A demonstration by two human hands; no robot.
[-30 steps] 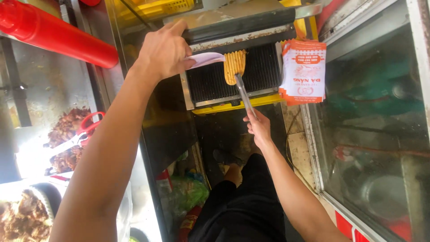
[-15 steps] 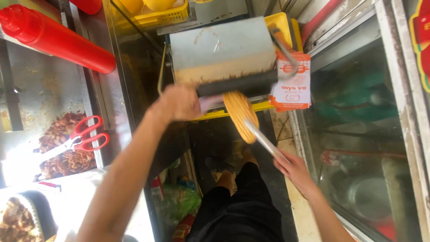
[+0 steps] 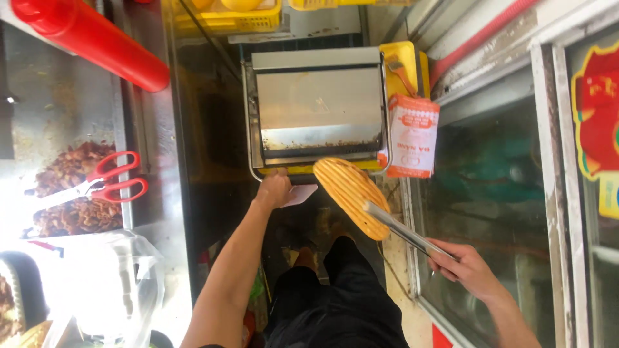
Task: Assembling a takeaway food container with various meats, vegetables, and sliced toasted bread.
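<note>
Step in hand, as I read it: bread's off the grill, lid's down, you're mid-carry.

L hand [image 3: 276,189] – at the front edge of the grill press [image 3: 317,113], fingers curled round the wire handle at its near-left corner, w/ a small white paper [image 3: 302,194] tucked under or just beside the fingers. Can't tell if the paper is pinched or only touched.

R hand [image 3: 465,265] – closed round the tail of the metal tongs [image 3: 407,233]. Tong tips are clamped on the near-right rim of the flatbread [image 3: 349,195].

Flatbread: oval, golden yellow, darker toasted stripes running lengthwise from the grill ribs. Hangs in the air, tilted, far end just in front of the press's front edge, not resting on anything. Looks stiff, no sag – prob crisp; grip is on one edge only, so it could pivot or snap if you swing it.

Press: steel lid shut, crumbs along the front lip. Printed paper bag [image 3: 412,136] hangs at its right side, yellow box [image 3: 405,64] behind that.

Next move calls for, in my judgement: a landing spot for the bread, kept level while you turn; L hand needs to let go of the handle first.

Left table: chopped meat [image 3: 68,187] w/ red-handled scissors [image 3: 97,183] lying on it, red tube [image 3: 90,38] at the far edge, clear plastic bag [image 3: 103,290] at the near edge. All well apart from the bread.
</note>
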